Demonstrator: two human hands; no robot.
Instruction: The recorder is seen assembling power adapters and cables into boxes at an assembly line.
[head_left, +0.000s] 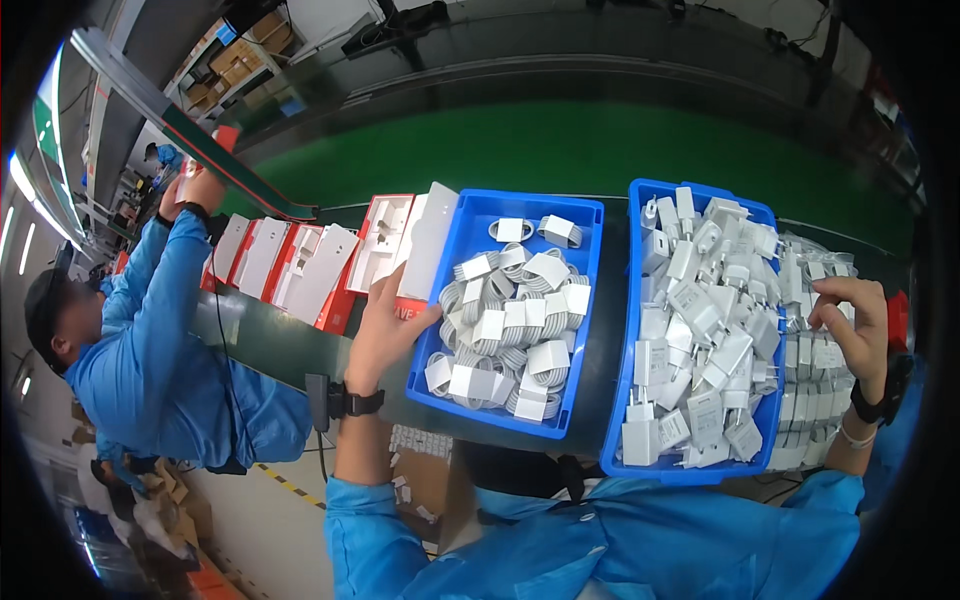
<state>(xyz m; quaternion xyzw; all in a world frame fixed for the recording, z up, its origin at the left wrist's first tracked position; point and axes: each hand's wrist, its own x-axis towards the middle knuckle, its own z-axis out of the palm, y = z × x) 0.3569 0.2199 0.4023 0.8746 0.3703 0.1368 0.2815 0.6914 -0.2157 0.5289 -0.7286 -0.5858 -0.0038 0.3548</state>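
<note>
My left hand [385,335] is at the near end of an open red-and-white box [382,240], with that end between thumb and fingers. The box has a white moulded insert, and a white flap leans to its right. Beside this hand, a blue bin [425,385] holds white coiled cables [515,315] with paper wraps. On the right, my right hand [850,325] hovers with fingers loosely bent and apart, with nothing visible in them. It is over stacked white chargers [805,375] in clear wrapping, beside a second blue bin [622,395] full of loose white charger plugs [705,310].
More open red-and-white boxes [315,265] stand in a row to the left. A co-worker in blue [180,310] stands there, arms raised, holding a red box. A green conveyor belt [520,150] runs behind the bins. A metal post [180,125] slants across the upper left.
</note>
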